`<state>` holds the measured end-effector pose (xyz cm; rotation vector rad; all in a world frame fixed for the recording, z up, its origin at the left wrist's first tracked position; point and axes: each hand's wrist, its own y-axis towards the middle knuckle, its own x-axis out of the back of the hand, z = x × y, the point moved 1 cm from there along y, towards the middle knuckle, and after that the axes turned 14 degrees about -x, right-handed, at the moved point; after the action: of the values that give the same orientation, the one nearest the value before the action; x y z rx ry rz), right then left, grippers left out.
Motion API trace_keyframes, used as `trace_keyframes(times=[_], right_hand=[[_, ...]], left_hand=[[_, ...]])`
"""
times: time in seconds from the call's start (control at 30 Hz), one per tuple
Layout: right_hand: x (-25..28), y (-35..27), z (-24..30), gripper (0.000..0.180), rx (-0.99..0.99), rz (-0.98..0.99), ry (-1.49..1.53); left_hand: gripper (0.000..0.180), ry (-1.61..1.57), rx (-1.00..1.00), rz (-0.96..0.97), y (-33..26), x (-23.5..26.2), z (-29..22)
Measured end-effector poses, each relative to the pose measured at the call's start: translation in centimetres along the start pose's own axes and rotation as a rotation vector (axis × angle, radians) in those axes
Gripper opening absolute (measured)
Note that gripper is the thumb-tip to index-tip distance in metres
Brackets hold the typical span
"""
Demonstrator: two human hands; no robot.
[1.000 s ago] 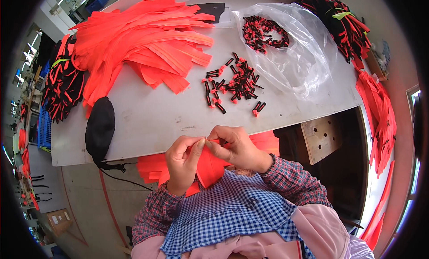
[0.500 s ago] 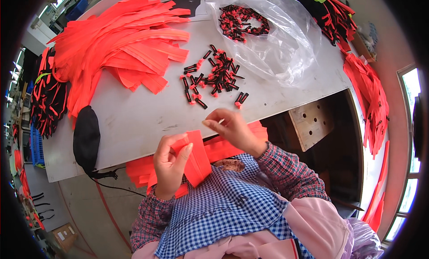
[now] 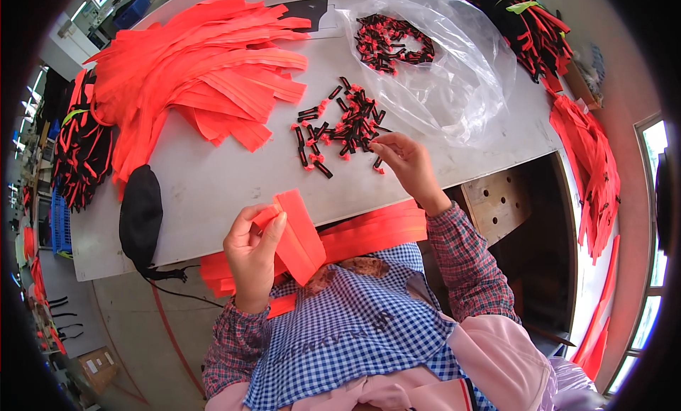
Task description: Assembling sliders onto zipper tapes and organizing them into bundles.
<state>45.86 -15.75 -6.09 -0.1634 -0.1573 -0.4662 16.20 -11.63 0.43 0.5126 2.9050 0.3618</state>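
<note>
My left hand (image 3: pixel 252 258) pinches the folded end of an orange zipper tape (image 3: pixel 301 241) between thumb and fingers, just off the table's near edge. My right hand (image 3: pixel 413 168) reaches over the table, its thumb and fingertips closed together at the near right side of a loose pile of black zipper pulls (image 3: pixel 352 131) with orange bits. What those fingertips hold, if anything, is too small to make out. More orange zipper tape (image 3: pixel 376 226) lies across my lap below the table edge.
A large heap of orange zipper tapes (image 3: pixel 206 70) covers the table's far left. Behind the pile lies a clear plastic bag (image 3: pixel 461 78) with more pulls. A black cloth pouch (image 3: pixel 140 216) hangs over the left front edge. An open compartment with a wooden board (image 3: pixel 496 207) is at right.
My right hand has moved forward and right, from near the zipper tape to the pile of pulls. My left hand has shifted slightly left and down with the tape.
</note>
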Motion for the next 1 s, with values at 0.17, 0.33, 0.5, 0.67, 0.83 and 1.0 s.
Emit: trace_keyframes(times=[0.17,0.33,0.5,0.67,0.83,1.0], right_hand=[[-2.7,-5.0,6.3,0.017,-0.111,0.520,0.495],[-5.9,-7.9,9.1,0.024,-0.064,0.500,0.316],[-6.8,-8.1,9.5,0.023,0.047,0.431,0.188],[-7.1,-8.2,9.3,0.021,0.079,0.390,0.133],[-6.9,-7.9,9.1,0.021,0.251,0.337,-0.075],[-7.2,-7.5,9.0,0.017,-0.013,0.365,0.167]], left_hand=[[0.017,0.222,-0.175,0.125,0.8,-0.5,-0.2],[0.017,0.282,-0.281,0.231,0.5,-1.6,-1.3],[0.018,0.313,-0.340,0.243,0.4,-1.8,-1.8],[0.017,0.367,-0.368,0.273,0.3,-1.0,-1.6],[0.016,0.394,-0.319,0.288,0.4,-0.7,-2.1],[0.014,0.076,-0.139,0.251,0.8,-0.4,-1.7]])
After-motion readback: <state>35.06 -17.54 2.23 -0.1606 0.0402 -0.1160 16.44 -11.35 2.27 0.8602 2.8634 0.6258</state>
